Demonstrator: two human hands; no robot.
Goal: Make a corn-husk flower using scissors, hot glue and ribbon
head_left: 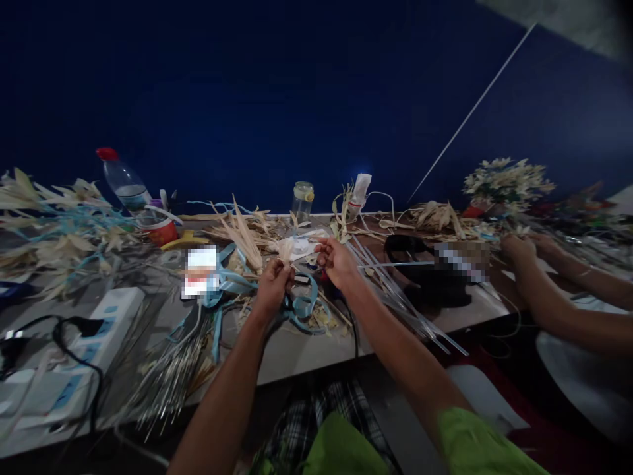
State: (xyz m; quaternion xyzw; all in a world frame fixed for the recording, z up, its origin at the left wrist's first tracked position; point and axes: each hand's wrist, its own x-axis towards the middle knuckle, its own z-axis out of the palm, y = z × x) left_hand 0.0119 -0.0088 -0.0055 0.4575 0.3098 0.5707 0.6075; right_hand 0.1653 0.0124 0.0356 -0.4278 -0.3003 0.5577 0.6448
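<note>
Left hand [273,282] pinched pale husk [285,250], seemingly part-shaped; right hand [338,261] hovered apart, grip unclear; loose husks [246,239] lay unworked.

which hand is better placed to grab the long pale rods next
Probably the right hand: it is nearer the long pale rods, while the left hand holds a pale husk piece.

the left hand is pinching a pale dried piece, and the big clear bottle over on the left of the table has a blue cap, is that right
Not quite: the cap on the big clear bottle at the left is red, not blue, as the head view shows. The left hand is indeed pinching a pale dried piece.
</note>
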